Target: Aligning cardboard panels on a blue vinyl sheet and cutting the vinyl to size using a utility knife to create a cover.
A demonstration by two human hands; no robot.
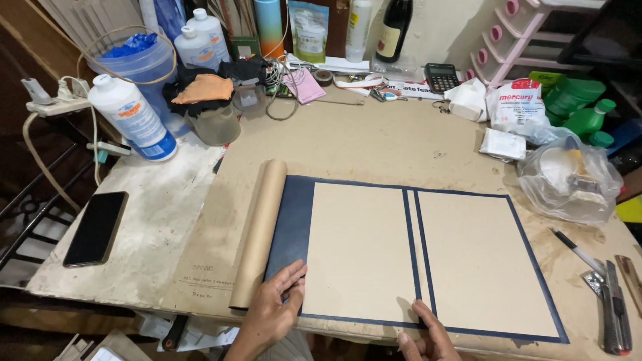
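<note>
- Left hand lies flat, fingers spread, on the dark blue sheet, just beside the cardboard tube.
- Right hand presses fingertips open-handed on the sheet's near edge, gripping nothing.

L hand flat, fingers spread fwd; R hand low, fingers pressing down.

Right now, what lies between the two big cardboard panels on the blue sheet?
In the head view, a narrow cardboard spine strip lies between the left panel and right panel, with thin gaps of blue sheet on either side.
</note>
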